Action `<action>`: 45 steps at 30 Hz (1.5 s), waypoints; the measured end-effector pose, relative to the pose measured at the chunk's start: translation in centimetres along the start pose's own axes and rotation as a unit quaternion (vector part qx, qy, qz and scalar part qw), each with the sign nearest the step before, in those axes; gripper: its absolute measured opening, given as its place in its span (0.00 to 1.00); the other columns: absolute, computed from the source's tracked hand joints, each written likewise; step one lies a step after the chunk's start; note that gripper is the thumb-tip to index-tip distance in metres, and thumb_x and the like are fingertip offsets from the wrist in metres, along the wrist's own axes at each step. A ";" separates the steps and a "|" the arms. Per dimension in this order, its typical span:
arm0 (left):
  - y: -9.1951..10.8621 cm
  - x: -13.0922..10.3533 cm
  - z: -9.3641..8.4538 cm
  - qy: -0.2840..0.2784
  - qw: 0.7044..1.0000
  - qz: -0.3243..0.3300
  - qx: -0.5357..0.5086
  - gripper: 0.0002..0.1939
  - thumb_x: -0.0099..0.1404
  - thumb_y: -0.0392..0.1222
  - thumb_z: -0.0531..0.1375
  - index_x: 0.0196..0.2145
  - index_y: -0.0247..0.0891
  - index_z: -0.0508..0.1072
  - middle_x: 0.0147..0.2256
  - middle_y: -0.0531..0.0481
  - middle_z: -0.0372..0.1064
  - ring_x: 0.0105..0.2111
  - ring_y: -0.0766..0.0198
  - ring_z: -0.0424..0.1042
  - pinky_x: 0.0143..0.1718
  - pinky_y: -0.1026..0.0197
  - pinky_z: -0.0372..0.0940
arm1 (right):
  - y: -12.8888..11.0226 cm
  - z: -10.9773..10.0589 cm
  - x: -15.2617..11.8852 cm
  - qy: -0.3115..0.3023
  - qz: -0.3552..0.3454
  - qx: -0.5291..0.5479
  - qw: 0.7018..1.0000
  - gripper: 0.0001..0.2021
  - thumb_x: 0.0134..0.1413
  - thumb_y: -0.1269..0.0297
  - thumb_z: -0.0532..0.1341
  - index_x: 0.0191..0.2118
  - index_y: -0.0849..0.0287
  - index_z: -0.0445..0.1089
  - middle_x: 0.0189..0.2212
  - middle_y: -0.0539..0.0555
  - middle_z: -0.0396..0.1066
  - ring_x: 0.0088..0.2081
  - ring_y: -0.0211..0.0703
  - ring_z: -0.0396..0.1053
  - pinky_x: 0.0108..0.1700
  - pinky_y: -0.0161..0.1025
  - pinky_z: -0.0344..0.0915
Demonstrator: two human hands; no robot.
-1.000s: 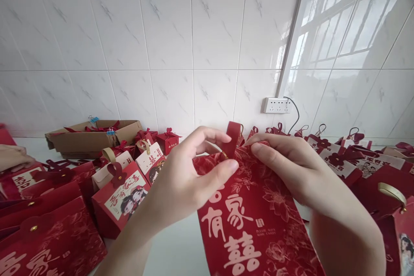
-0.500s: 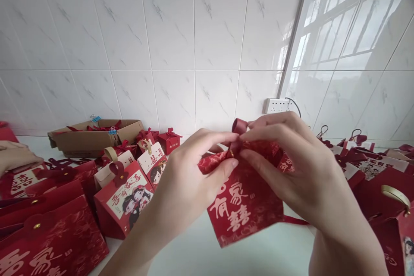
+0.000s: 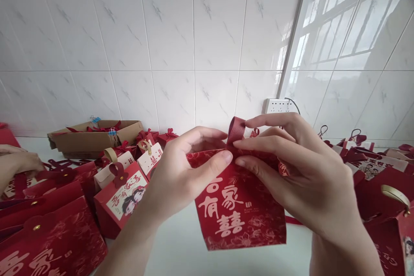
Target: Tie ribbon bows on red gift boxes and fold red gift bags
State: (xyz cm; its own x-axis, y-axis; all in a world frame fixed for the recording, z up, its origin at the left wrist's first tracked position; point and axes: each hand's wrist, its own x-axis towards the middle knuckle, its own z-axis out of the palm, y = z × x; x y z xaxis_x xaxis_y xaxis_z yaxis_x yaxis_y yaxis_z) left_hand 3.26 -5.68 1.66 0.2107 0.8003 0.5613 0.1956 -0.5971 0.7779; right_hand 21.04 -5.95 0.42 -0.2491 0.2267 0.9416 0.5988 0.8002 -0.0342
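Observation:
Between my two hands hangs a red gift box (image 3: 239, 211) with pale Chinese lettering and flower patterns, held above the white tabletop. A dark red strap loop (image 3: 237, 130) stands up from its top edge. My left hand (image 3: 194, 168) pinches the box's upper left edge, thumb on the front face and fingers behind. My right hand (image 3: 284, 159) grips at the base of the loop, with thumb and fingertips close together and the index finger against the loop's right side. The fastening under my fingertips is hidden.
Finished-looking red boxes (image 3: 123, 198) and a large red bag (image 3: 54, 228) crowd the left. A cardboard tray (image 3: 97, 138) with ribbons stands behind them. Another person's hand (image 3: 19, 164) is at far left. More red boxes (image 3: 381, 189) lie right, below a power strip (image 3: 280, 105).
The red box has turned to face me more squarely and shifted slightly left. The strap loop now stands more upright. My right index finger has straightened; the other person's hand at left has moved.

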 end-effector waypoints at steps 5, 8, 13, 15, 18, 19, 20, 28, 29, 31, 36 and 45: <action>-0.5 0.5 0.3 0.021 0.996 -0.080 -0.033 0.07 0.56 0.45 0.65 0.30 0.40 0.75 0.28 0.53 0.74 0.28 0.66 0.73 0.28 0.68 0.66 | 0.2 0.5 0.1 0.054 0.008 -0.031 0.998 0.07 0.52 0.73 0.63 0.35 0.54 0.73 0.43 0.55 0.69 0.33 0.40 0.72 0.28 0.37 0.71; -1.0 0.7 0.5 0.058 0.990 -0.090 -0.092 0.08 0.52 0.45 0.67 0.27 0.39 0.74 0.23 0.55 0.72 0.22 0.68 0.69 0.24 0.68 0.63 | 0.5 0.9 0.2 0.049 0.006 -0.047 0.998 0.05 0.53 0.71 0.63 0.35 0.55 0.73 0.43 0.56 0.68 0.37 0.43 0.73 0.32 0.40 0.73; -0.4 0.4 0.9 0.078 0.994 -0.075 0.010 0.05 0.55 0.43 0.65 0.27 0.40 0.75 0.25 0.55 0.73 0.26 0.66 0.71 0.27 0.68 0.64 | 0.6 1.0 0.2 0.017 -0.039 -0.123 0.991 0.05 0.56 0.69 0.61 0.38 0.55 0.72 0.47 0.58 0.66 0.46 0.47 0.69 0.41 0.45 0.72; -0.1 0.1 1.3 0.095 0.992 -0.046 0.063 0.04 0.57 0.42 0.63 0.26 0.40 0.74 0.26 0.55 0.72 0.28 0.67 0.71 0.28 0.68 0.64 | 0.6 0.9 0.1 0.000 -0.052 -0.159 0.986 0.06 0.57 0.69 0.61 0.40 0.55 0.72 0.45 0.57 0.67 0.43 0.45 0.70 0.40 0.44 0.71; 0.0 -0.1 1.5 0.096 0.991 -0.015 0.091 0.05 0.59 0.40 0.60 0.26 0.40 0.72 0.26 0.56 0.70 0.29 0.67 0.69 0.28 0.69 0.63 | 0.8 0.8 0.0 -0.026 -0.081 -0.156 0.984 0.10 0.57 0.72 0.60 0.43 0.54 0.71 0.40 0.55 0.70 0.38 0.43 0.69 0.40 0.43 0.68; 0.0 -0.2 1.4 0.090 0.992 -0.017 0.089 0.05 0.59 0.40 0.59 0.26 0.40 0.71 0.25 0.55 0.70 0.28 0.67 0.69 0.27 0.69 0.62 | 0.9 0.9 -0.1 -0.032 -0.092 -0.145 0.985 0.11 0.57 0.73 0.60 0.44 0.53 0.71 0.38 0.54 0.71 0.38 0.43 0.68 0.41 0.44 0.67; 0.0 -0.1 1.3 0.082 0.993 -0.026 0.085 0.05 0.59 0.41 0.59 0.27 0.39 0.71 0.25 0.55 0.69 0.27 0.66 0.69 0.25 0.68 0.62 | 1.0 0.9 -0.1 -0.037 -0.103 -0.132 0.985 0.11 0.57 0.74 0.59 0.44 0.53 0.70 0.37 0.54 0.71 0.38 0.44 0.68 0.42 0.46 0.67; 0.4 -0.3 0.6 0.065 0.994 -0.058 0.073 0.06 0.58 0.44 0.60 0.29 0.39 0.74 0.27 0.53 0.72 0.28 0.65 0.71 0.25 0.67 0.63 | 0.5 0.8 0.0 -0.039 -0.123 -0.121 0.984 0.12 0.57 0.74 0.60 0.47 0.61 0.69 0.41 0.58 0.69 0.40 0.43 0.69 0.39 0.41 0.69; 0.4 -0.3 0.7 0.078 0.992 -0.056 0.078 0.06 0.58 0.44 0.60 0.29 0.39 0.74 0.27 0.54 0.72 0.27 0.65 0.71 0.25 0.67 0.62 | 0.5 0.8 0.0 -0.042 -0.127 -0.121 0.984 0.13 0.57 0.74 0.59 0.48 0.62 0.69 0.41 0.59 0.69 0.40 0.43 0.69 0.40 0.40 0.70; 0.4 -0.4 1.0 0.094 0.989 -0.059 0.093 0.07 0.58 0.44 0.59 0.27 0.40 0.74 0.25 0.54 0.71 0.27 0.65 0.70 0.24 0.67 0.61 | 0.5 0.8 0.0 -0.049 -0.138 -0.118 0.982 0.11 0.57 0.75 0.59 0.47 0.66 0.70 0.41 0.60 0.70 0.40 0.44 0.69 0.39 0.40 0.70; 0.4 -0.5 1.0 0.085 0.987 -0.069 0.116 0.08 0.58 0.45 0.58 0.27 0.40 0.73 0.24 0.53 0.71 0.26 0.64 0.70 0.21 0.67 0.58 | 0.8 0.9 -0.1 -0.049 -0.151 -0.123 0.980 0.10 0.57 0.75 0.60 0.45 0.66 0.71 0.39 0.60 0.71 0.37 0.42 0.70 0.36 0.39 0.71; 0.4 -0.5 0.7 0.081 0.989 -0.072 0.096 0.09 0.58 0.45 0.58 0.25 0.39 0.72 0.23 0.53 0.70 0.24 0.65 0.69 0.20 0.67 0.58 | 0.6 0.5 -0.2 -0.072 -0.130 -0.089 0.985 0.12 0.57 0.75 0.59 0.47 0.62 0.70 0.42 0.58 0.70 0.41 0.43 0.70 0.39 0.39 0.73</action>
State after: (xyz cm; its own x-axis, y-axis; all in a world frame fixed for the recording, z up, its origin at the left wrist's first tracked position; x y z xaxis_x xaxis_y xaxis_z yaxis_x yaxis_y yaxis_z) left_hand 3.92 -6.33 1.52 0.0140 0.8670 0.4981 0.3933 -0.4628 0.7945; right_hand 21.05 -5.24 0.08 -0.5096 0.1144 0.8528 0.6216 0.7343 0.2729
